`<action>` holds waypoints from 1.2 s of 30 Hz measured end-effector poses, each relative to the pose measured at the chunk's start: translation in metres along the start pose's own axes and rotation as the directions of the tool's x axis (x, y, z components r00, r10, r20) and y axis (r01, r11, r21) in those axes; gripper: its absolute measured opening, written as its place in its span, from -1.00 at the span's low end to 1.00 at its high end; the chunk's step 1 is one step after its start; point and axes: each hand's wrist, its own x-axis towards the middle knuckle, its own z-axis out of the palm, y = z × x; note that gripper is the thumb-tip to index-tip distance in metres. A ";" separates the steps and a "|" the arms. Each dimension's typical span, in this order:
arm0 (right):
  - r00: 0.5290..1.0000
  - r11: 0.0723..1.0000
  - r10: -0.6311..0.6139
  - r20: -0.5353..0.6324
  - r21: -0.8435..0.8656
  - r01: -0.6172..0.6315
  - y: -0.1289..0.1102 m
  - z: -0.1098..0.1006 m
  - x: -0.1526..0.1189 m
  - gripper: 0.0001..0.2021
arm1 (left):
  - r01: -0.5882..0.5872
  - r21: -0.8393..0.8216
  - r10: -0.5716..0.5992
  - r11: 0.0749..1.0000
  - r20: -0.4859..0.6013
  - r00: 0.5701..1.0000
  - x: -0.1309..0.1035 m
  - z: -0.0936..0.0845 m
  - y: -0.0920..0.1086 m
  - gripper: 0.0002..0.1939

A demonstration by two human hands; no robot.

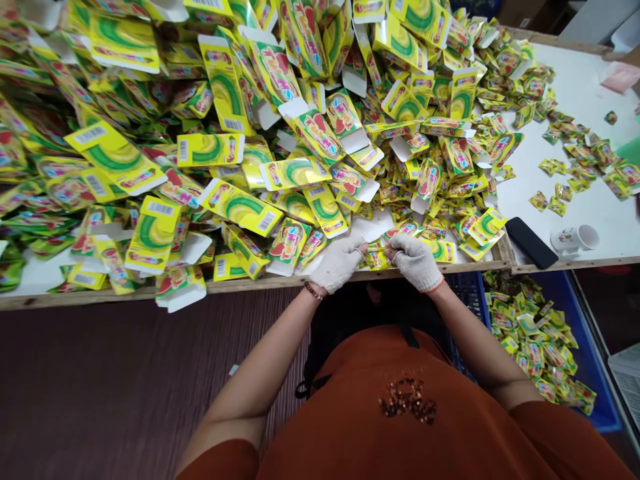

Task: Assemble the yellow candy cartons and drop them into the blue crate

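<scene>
My left hand (337, 265), in a white knitted glove with bare fingertips, is closed at the table's front edge. Close beside it my right hand (418, 263), gloved the same way, is closed too. Between them both pinch a small yellow candy packet (376, 249), partly covered by the fingers. Several more small wrapped candies (403, 225) lie just beyond the hands. Left of my left hand stands a green and yellow candy box (289, 243) with a watermelon print. Past the hands rises a big heap of such boxes, many with flaps open (315, 133).
A black phone (531, 243) and a white mug (575, 238) are on the white table (520, 187) at right. Loose candies (563, 193) are scattered behind them. Below the edge, a blue crate (603, 400) holds yellow packets. One box (181, 287) overhangs the wooden edge at left.
</scene>
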 end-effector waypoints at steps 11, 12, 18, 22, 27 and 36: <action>0.993 0.976 0.071 -0.093 0.211 -0.050 -0.006 0.010 -0.012 -0.69 | -0.074 -0.152 0.080 0.986 0.033 0.996 -0.006 0.014 0.018 -0.77; 0.990 0.946 0.137 -0.014 0.298 -0.127 -0.006 0.011 -0.014 -0.66 | -0.075 -0.132 0.078 0.988 0.020 0.997 -0.006 0.015 0.018 -0.77; 0.925 0.803 0.360 0.124 0.463 -0.375 0.005 0.008 -0.016 -0.71 | -0.137 0.469 0.246 0.872 -0.179 0.953 0.024 -0.013 0.022 -0.81; 0.917 0.763 0.386 0.099 0.525 -0.378 0.014 0.009 -0.016 -0.64 | -0.013 0.794 0.263 0.608 -0.186 0.947 0.068 -0.043 0.031 -0.62; 0.905 0.708 0.417 0.080 0.596 -0.379 0.013 0.010 -0.016 -0.52 | -0.141 0.872 0.291 0.468 -0.001 0.957 0.104 -0.060 0.043 -0.70; 0.922 0.726 0.381 0.066 0.596 -0.343 0.011 0.007 -0.020 -0.52 | -0.293 0.859 0.380 0.419 0.127 0.916 0.093 -0.060 0.062 -0.48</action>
